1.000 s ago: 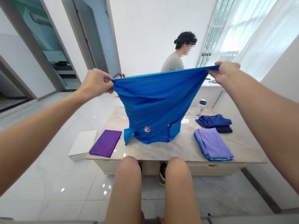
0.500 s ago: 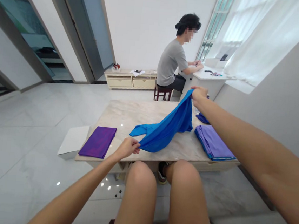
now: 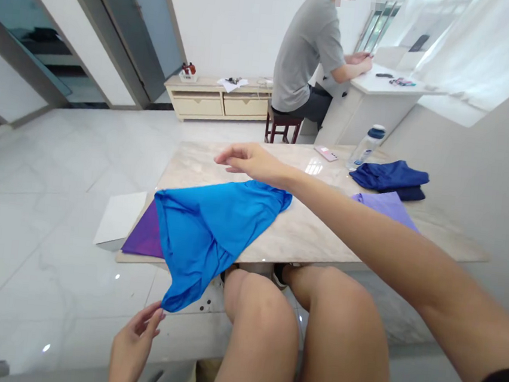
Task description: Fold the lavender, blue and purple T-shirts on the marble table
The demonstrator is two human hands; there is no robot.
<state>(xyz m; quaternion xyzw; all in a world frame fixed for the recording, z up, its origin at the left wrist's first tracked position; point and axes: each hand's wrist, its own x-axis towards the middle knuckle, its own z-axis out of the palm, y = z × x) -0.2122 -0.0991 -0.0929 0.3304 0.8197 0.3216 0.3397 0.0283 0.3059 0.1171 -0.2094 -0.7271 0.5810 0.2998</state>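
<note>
A bright blue cloth (image 3: pixel 216 217) lies spread and rumpled over the left half of the marble-topped table, one end hanging past the front edge. My left hand (image 3: pixel 134 338), low in front of the table, pinches that hanging corner between thumb and fingertips. Above the cloth's far edge hovers my right hand (image 3: pixel 250 162), fingers loosely bent and apart, holding nothing. Partly covered by the blue cloth is a folded purple cloth (image 3: pixel 142 234) at the table's left end. A lilac folded cloth (image 3: pixel 390 209) shows behind my right forearm, which hides part of it.
On the marble table (image 3: pixel 313 238), a water bottle (image 3: pixel 367 146), a pink phone (image 3: pixel 326 153) and dark blue cloth (image 3: pixel 391 175) sit at the back right. A white box (image 3: pixel 121 217) stands left. Beyond, a person in grey (image 3: pixel 304 51) sits at a white desk (image 3: pixel 381 89).
The blue cloth has moved left over the purple cloth. My left hand has drawn its corner down and toward me. My right hand has let go and moved left.
</note>
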